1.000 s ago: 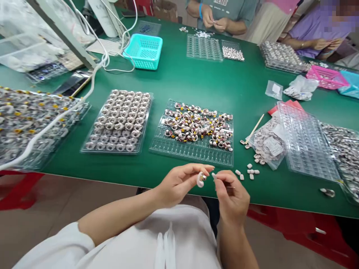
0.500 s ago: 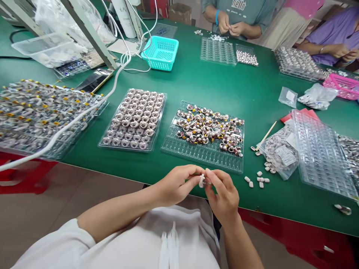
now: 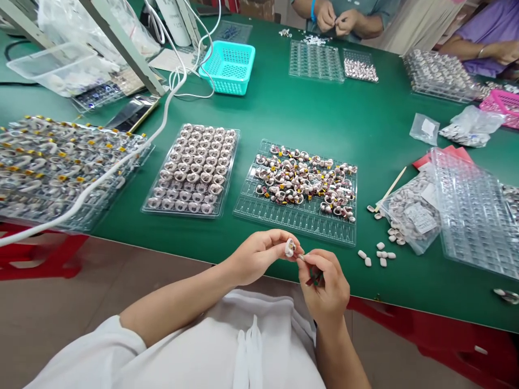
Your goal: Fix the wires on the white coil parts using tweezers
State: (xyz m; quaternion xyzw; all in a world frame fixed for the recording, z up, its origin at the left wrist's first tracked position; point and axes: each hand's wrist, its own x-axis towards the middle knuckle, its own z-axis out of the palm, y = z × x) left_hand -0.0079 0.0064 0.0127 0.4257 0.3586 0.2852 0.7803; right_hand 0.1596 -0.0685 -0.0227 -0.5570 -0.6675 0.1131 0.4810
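Observation:
My left hand (image 3: 265, 256) is closed, its thumb and fingers pinching a small beige curved part (image 3: 289, 248) with dark and gold bits showing inside. My right hand (image 3: 324, 283) is closed too, with thumb and forefinger pressed on a small pale piece (image 3: 300, 257) right beside that part. Whether the two pieces are joined I cannot make out. Something dark red shows between the right fingers, too small to name. Just beyond my hands lies a clear tray (image 3: 263, 212) heaped with similar beige parts bearing yellow bits. Loose beige caps (image 3: 380, 246) are scattered to the right.
Left of centre is a clear tray of beige shells in rows (image 3: 192, 165). Stacked filled trays (image 3: 60, 167) and a white cable (image 3: 117, 168) occupy the left. A turquoise basket (image 3: 231, 65) stands behind. Rightward are a bag of caps (image 3: 416, 213) and a clear tray (image 3: 470, 216). Co-workers' hands (image 3: 336, 19) work opposite.
My left hand has turned and risen slightly, exposing the inside of the beige part. My right hand has shifted a little down and right, its fingertips now on a small pale piece.

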